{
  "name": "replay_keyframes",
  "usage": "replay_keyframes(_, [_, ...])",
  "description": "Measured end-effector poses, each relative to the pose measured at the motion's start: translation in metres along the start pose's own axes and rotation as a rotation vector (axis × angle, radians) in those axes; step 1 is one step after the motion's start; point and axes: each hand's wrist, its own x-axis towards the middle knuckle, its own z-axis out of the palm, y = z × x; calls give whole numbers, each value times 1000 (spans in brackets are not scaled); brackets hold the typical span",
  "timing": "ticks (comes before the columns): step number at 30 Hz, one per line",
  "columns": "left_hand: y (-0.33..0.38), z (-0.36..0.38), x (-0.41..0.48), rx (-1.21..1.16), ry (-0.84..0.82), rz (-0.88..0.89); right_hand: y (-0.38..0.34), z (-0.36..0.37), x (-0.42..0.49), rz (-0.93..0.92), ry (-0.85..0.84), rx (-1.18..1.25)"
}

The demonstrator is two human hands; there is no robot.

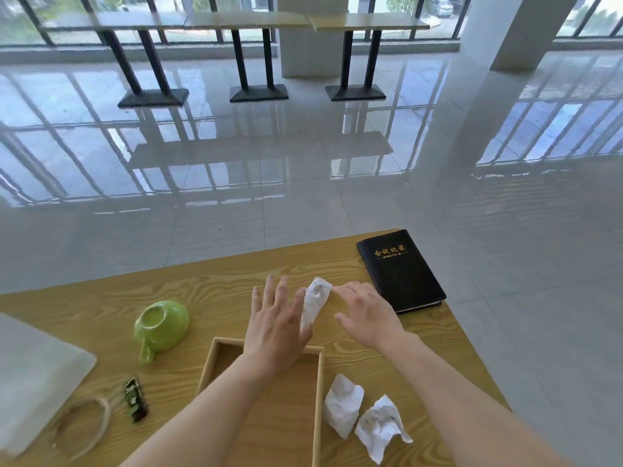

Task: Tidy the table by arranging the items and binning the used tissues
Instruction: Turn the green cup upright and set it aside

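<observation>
A crumpled white tissue (315,299) lies on the wooden table (215,284) between my two hands. My left hand (278,320) is flat with fingers spread, its edge against the tissue's left side. My right hand (365,313) reaches in from the right, its fingertips touching the tissue's top. Neither hand has closed around it. Two more crumpled tissues (344,404) (382,426) lie near the table's front right. A green mug (161,326) lies tipped on its side at the left. A black notebook (401,269) rests at the far right corner.
A shallow wooden tray (318,399) sits under my left forearm. A dark hair claw clip (135,399) and a thin ring-shaped band (84,423) lie front left, beside a white translucent box (33,375). Shiny tiled floor and other tables lie beyond.
</observation>
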Motion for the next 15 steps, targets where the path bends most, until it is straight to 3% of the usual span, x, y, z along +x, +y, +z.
replay_keyframes(15, [-126, -46, -116, 21, 53, -229, -156, 33, 20, -144, -65, 76])
